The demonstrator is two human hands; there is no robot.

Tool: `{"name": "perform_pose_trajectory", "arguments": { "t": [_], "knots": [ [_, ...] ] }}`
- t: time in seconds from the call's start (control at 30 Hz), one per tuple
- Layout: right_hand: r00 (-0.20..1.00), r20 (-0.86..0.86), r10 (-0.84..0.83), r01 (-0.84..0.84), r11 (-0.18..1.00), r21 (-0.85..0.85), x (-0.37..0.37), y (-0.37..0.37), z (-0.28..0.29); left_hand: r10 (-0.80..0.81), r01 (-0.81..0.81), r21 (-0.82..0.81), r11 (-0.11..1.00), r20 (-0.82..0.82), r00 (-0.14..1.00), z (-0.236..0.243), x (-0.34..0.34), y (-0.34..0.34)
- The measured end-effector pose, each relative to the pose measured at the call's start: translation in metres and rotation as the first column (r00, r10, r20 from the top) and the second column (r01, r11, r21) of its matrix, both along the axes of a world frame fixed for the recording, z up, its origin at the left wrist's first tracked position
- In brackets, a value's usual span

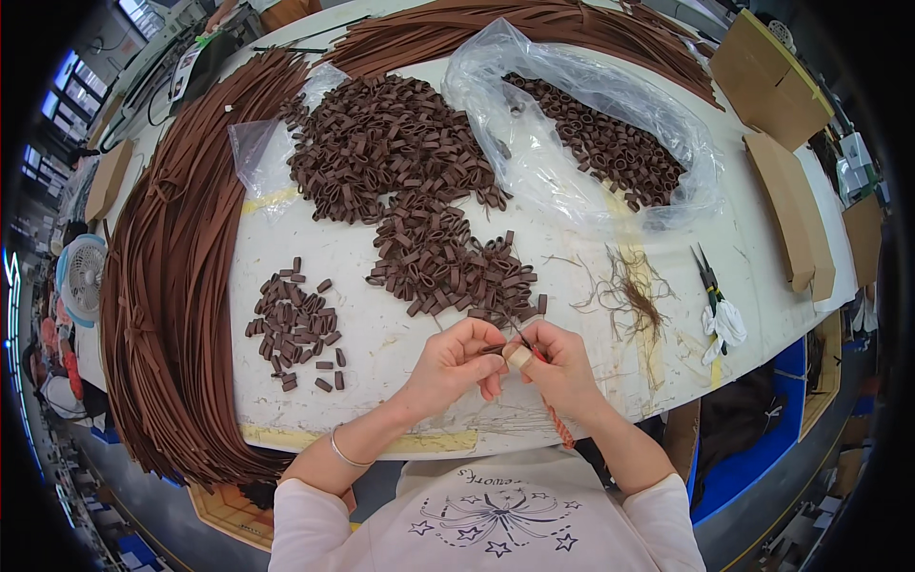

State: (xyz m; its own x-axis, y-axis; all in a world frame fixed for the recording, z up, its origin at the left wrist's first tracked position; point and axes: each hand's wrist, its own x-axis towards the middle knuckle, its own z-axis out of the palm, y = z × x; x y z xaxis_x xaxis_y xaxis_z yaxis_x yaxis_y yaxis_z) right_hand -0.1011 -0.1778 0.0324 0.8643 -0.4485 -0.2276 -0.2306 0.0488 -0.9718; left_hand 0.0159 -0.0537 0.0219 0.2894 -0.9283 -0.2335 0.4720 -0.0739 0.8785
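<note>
Brown loop pinched over one messy counter

So the left hand (450, 367) had its grip pinched on a small brown loop (492, 350), and the right hand (562, 374), close beside it, had its grip wrapped around a slim red-handled tool (539, 356). An orange braided cord (558, 428) dangled below. Just beyond sat a big heap of brown loops (391, 153) on the white counter (391, 372), plus a smaller pile (295, 319) off left. Loose threads (637, 303) and pointed snips (706, 276) lay to the right, and long brown strips (172, 286) curved around the left side.
</note>
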Motion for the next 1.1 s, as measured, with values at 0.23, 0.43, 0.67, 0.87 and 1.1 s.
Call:
{"name": "perform_pose_trajectory", "arguments": {
  "t": [0.23, 0.43, 0.67, 0.87, 1.1],
  "knots": [
    [0.999, -0.02, 0.043, -0.047, 0.889, -0.455, -0.002, -0.021, -0.005, -0.034, 0.062, 0.068, 0.996, -0.361, 0.932, -0.006, 0.004, -0.002],
    [1.0, 0.018, 0.0, 0.009, 0.864, -0.504, -0.022, -0.007, 0.008, 0.113, -0.098, 0.077, 0.992, -0.216, 0.97, -0.007, 0.002, -0.001],
    [0.989, 0.142, 0.052, 0.065, 0.701, -0.711, -0.025, 0.006, -0.016, 0.137, -0.123, 0.088, 0.989, -0.17, 0.976, -0.001, 0.0, -0.002],
    [0.983, 0.167, 0.08, 0.096, 0.55, -0.83, -0.023, 0.002, -0.02, 0.123, -0.103, 0.095, 0.99, -0.236, 0.964, -0.003, 0.001, -0.002],
    [0.983, 0.149, 0.105, 0.082, 0.474, -0.876, -0.021, 0.002, -0.019, 0.112, -0.089, 0.118, 0.989, -0.207, 0.972, -0.003, -0.001, -0.003]
  ]
}}
